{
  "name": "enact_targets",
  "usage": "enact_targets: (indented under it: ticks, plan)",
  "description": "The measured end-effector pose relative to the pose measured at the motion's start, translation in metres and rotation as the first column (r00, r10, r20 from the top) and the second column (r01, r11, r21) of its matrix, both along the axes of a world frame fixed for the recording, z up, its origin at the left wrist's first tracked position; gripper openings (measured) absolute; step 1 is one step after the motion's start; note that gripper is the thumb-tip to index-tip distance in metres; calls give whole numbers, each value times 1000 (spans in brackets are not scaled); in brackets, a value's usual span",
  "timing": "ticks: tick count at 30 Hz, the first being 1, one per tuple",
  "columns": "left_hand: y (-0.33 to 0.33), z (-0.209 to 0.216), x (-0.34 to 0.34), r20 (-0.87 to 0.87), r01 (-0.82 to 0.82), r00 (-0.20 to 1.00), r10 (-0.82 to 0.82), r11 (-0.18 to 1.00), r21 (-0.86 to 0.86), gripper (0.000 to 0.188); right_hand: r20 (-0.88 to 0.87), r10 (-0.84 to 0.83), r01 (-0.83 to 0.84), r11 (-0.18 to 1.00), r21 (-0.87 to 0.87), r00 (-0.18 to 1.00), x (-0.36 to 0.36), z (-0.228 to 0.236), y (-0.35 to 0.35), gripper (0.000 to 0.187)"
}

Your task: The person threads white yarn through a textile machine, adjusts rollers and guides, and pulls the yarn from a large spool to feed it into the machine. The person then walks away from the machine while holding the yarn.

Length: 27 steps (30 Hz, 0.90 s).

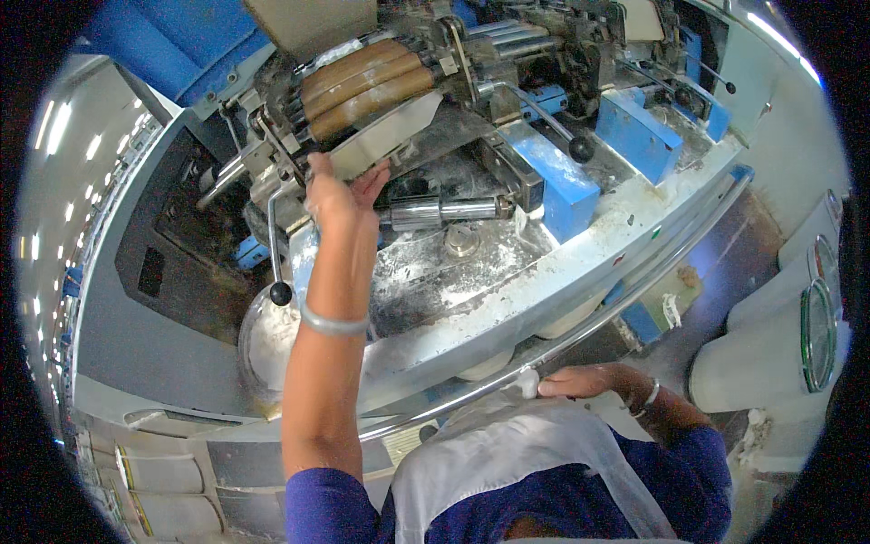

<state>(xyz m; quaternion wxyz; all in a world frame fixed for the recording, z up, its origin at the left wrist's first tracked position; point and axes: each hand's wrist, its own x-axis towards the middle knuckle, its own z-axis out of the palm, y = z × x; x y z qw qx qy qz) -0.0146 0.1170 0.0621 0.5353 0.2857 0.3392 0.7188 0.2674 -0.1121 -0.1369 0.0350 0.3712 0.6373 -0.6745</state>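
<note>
Beneath brown rollers (367,86), my left hand (344,195) meets the pale plate's (388,138) lower edge, gripping or not I cannot tell, best kept clear of the rollers, while my right hand (589,381) pinches a white tuft (527,382) near the rail (453,399), a round tub (245,349) holds white fluff (279,334), and a green-rimmed can's (743,363) contents are hidden.

White fluff (456,295) on machine bed (403,313)

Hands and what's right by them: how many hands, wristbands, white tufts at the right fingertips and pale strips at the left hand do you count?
Hands: 2 (left hand, right hand)
Wristbands: 2 (grey band, pale band)
White tuft: 1
Pale strip: 1
Total: 6
</note>
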Motion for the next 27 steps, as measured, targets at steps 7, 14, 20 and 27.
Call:
enact_targets:
  ticks: [7, 14, 20, 27]
  plan:
    - [-93, -31, -4, -49, 176, 983, -175, 984, 27, 44, -334, -296, 185, 927, -327, 895, -27, -157, -1, 54]
    - [-117, -63, -7, -180, 193, 960, -217, 971, -138, 46, -454, 153, -34, 965, 259, 878, -42, -206, 14, 46]
    - [-109, -67, -16, -668, -35, 743, -36, 995, -92, 29, -98, 158, -112, 922, 370, 982, 10, 2, -5, 36]
    - [-112, -18, -1, -830, 119, 362, 424, 862, 492, 61, -357, -688, 305, -202, 931, 632, 78, 72, -1, 32]
